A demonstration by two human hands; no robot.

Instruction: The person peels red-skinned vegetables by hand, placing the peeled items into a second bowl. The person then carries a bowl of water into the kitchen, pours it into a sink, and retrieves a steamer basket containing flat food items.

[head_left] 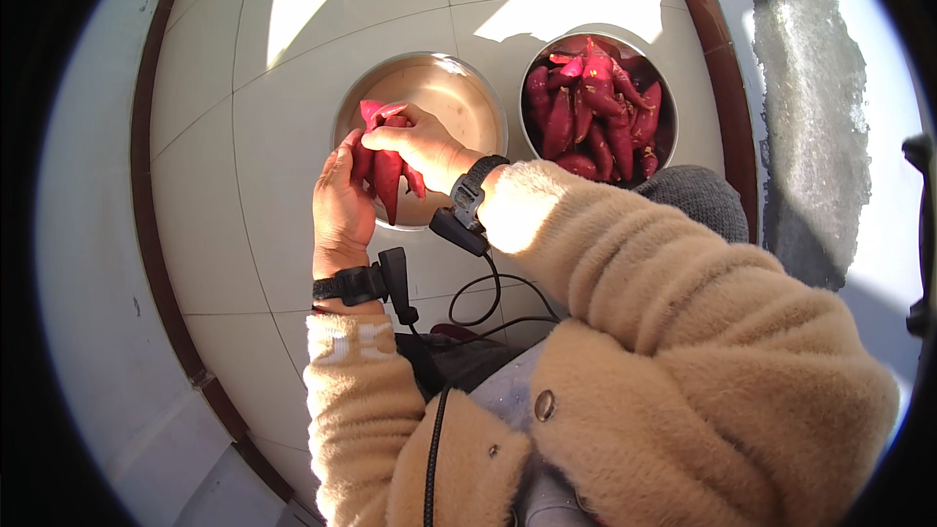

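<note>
A cluster of red-skinned sweet potatoes (386, 179) is between my two hands, above the near left side of a round metal basin (501, 117). My left hand (342, 197) cups the cluster from the left. From the right, my right hand (424, 146) grips its upper part, thumb and fingers on the red skin. Cloudy brownish water (446, 106) appears to stand in the basin. Whether the sweet potatoes are joined or separate I cannot tell, as my fingers cover part of them.
To the right, a second metal basin (673, 106) holds a heap of red sweet potatoes (596, 106). Both basins stand on a tiled floor (293, 161). Black cables (500, 300) hang from the devices strapped to my wrists. Walls with brown skirting (143, 132) run along both sides.
</note>
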